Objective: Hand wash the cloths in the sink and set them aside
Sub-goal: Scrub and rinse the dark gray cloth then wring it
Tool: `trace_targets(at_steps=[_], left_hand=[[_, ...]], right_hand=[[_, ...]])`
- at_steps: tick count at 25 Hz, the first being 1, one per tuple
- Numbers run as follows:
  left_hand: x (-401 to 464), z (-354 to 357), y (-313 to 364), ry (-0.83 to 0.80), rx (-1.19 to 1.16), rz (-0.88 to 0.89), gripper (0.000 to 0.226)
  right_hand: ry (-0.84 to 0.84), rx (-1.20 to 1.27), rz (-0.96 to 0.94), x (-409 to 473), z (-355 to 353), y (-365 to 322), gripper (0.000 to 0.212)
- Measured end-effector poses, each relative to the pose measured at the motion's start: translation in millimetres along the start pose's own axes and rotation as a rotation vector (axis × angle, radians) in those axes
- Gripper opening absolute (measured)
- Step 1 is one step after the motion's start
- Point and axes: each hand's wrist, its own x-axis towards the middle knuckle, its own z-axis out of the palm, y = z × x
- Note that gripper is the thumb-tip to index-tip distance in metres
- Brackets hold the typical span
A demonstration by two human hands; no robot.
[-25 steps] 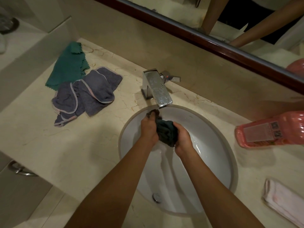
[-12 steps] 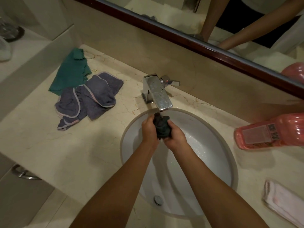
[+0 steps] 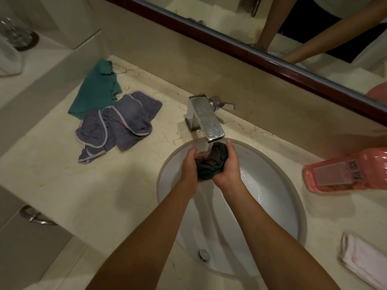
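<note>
I clasp the bunched dark cloth (image 3: 211, 162) between left hand (image 3: 189, 167) and right hand (image 3: 229, 170) under the faucet (image 3: 206, 118), fingers curled round it, to rinse it.

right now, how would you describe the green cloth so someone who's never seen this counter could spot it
Start at the sink and go left along the counter, past the faucet, to a heap of cloths by the far-left wall. The green cloth lies flat at the back of the heap, partly under the purple cloths. It alone is teal with a zigzag edge; they have pale piping.
</note>
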Motion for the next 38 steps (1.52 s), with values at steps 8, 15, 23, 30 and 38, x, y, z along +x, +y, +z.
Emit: trace_targets(at_steps=[8,15,23,30,38], left_hand=[[-3,-4,-2,-0.071,0.266,0.136,0.033],[0,-10,8,0.139,0.217,0.327,0.025],[4,-10,20,-0.078,0.078,0.361,0.031],[-1,3,9,-0.202,0.056,0.315,0.017],[5,2,-7,-0.003,0.196,0.396,0.023]], right_hand=[[0.183,-0.293,-0.183,10,-1,-2,0.028],[0.231,-0.366,-0.166,10,-10,-2,0.022],[-0.087,-0.260,-0.038,-1,-15,-3,0.020],[-0.104,-0.024,-0.072,2,-13,0,0.044],[-0.187,-0.001,-0.112,-5,-15,1,0.037]])
